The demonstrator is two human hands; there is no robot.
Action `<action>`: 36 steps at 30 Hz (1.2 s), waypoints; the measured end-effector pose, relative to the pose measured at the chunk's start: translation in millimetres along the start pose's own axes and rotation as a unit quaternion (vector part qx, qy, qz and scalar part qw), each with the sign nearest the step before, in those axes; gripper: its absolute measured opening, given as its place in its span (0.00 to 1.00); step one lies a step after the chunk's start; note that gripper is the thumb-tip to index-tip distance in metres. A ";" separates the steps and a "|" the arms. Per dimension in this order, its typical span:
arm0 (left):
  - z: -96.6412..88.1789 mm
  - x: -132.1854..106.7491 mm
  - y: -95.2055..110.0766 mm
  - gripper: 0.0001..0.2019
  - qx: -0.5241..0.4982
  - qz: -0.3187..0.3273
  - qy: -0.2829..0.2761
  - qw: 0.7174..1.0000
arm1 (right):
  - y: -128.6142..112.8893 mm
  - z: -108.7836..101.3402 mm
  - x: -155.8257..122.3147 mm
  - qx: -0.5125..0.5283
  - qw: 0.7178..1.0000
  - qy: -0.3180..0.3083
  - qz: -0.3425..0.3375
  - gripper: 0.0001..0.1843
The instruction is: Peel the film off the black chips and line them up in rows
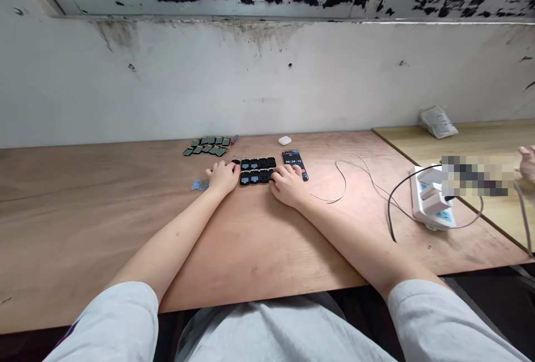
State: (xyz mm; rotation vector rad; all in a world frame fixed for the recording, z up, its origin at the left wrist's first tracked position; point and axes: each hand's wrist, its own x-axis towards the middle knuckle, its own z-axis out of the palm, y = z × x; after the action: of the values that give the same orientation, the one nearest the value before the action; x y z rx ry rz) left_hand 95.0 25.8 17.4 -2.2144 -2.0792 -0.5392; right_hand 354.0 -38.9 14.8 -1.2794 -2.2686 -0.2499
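Two rows of small black plastic housings [262, 175] lie on the table in front of me, several with light-blue pieces [254, 180] set in them. At the left end of the rows, my left hand [223, 178] has its fingers bent and closed against the end housings. My right hand [288, 185] is curled at the right end of the lower row, fingertips on the last housing. Loose light-blue pieces [198, 185] lie just left of my left hand. Behind it are several green circuit boards [208, 148] in two rows. The undersides of both hands are hidden.
A phone [293, 162] showing a timer lies by my right hand, with a white case [285, 140] behind it. Rightward are a thin white cable [345, 175], a power strip [432, 206] with plugs, and a white packet [438, 122]. Another person's hand [527, 162] shows at the right edge.
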 end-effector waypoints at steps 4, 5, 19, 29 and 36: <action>-4.6 -2.6 8.5 0.22 -0.023 0.026 -0.018 0.999 | 6.4 0.7 0.2 -0.031 0.998 0.015 0.060 0.14; -5.3 -2.7 9.5 0.22 -0.028 0.032 -0.021 0.999 | 7.4 1.2 -0.1 -0.035 0.997 0.015 0.069 0.14; -13.3 2.1 -4.4 0.23 -0.101 0.092 -0.050 0.989 | 7.8 6.4 -1.4 -0.061 0.991 0.001 0.122 0.17; -30.3 -40.9 -92.2 0.17 0.018 0.052 0.017 0.998 | 6.6 8.4 -3.2 -0.068 0.994 0.016 0.086 0.20; -26.6 -45.8 -98.7 0.14 0.001 0.066 0.004 0.998 | -7.7 -0.5 -3.0 -0.032 0.998 0.019 0.057 0.20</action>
State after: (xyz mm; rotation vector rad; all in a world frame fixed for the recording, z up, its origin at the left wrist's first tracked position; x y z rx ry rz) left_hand -8.5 -16.4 9.9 -2.3232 -1.9103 -0.5351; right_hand 349.0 -45.5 14.3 -1.4200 -2.1622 -0.3065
